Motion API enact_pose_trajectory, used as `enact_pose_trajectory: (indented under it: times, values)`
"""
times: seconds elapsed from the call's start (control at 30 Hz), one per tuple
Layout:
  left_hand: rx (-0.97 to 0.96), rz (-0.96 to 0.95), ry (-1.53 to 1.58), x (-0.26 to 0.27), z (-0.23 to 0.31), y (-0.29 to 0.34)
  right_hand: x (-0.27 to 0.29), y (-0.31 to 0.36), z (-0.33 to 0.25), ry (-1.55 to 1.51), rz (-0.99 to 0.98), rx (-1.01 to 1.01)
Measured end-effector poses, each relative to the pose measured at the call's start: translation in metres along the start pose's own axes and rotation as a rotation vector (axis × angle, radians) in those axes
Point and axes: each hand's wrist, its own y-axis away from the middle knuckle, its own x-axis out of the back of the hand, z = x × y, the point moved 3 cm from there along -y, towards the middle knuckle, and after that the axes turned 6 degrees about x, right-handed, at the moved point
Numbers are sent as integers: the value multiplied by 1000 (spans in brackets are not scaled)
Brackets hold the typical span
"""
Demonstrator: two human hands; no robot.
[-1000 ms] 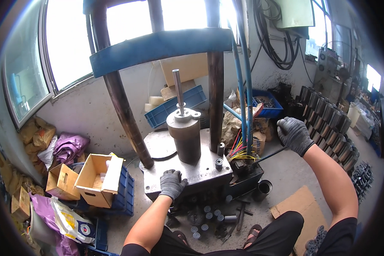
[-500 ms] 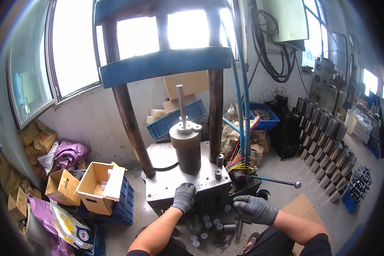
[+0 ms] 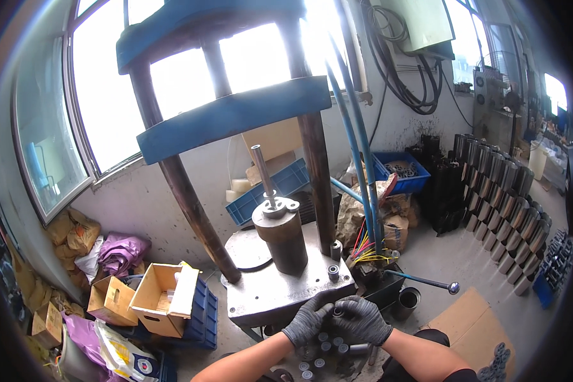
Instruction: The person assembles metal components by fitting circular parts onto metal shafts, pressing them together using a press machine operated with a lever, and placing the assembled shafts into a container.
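Note:
In grey gloves, my left hand point(image 3: 307, 320) and my right hand point(image 3: 365, 321) meet at the front edge of the press's metal base plate point(image 3: 264, 310). Between the fingertips shows a small round metal piece point(image 3: 338, 312), gripped by the right hand. The left fingers are closed against it; what they hold, if anything, is hidden. Behind the hands a thick dark cylinder point(image 3: 285, 247) stands on the plate, with metal rings point(image 3: 274, 207) and an upright rod point(image 3: 261, 170) on top. Two small metal sleeves point(image 3: 333, 273) stand at the plate's right side. Several grey cylindrical parts point(image 3: 325, 346) are on the floor below.
A blue crossbeam point(image 3: 235, 118) spans the press columns point(image 3: 194, 216). Open cartons point(image 3: 159, 305) on a blue crate sit left. At right are a lever with a ball end point(image 3: 453, 288), a dark metal cup point(image 3: 408, 300), flat cardboard point(image 3: 468, 318) and stacked metal cylinders point(image 3: 509, 210).
My left hand has moved right along the plate's front edge. My right hand has come inward to meet it, with the small metal piece now between them. The view has tilted.

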Motion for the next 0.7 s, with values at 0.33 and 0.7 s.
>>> enact_pose_trajectory:
  times: [0.33,0.7]
  values:
    - [-507,1032,-357,220,148,-143,27,-7,12,38,112,40]
    - [-386,787,-443,225,151,-206,20,-18,18,107,39,-28]
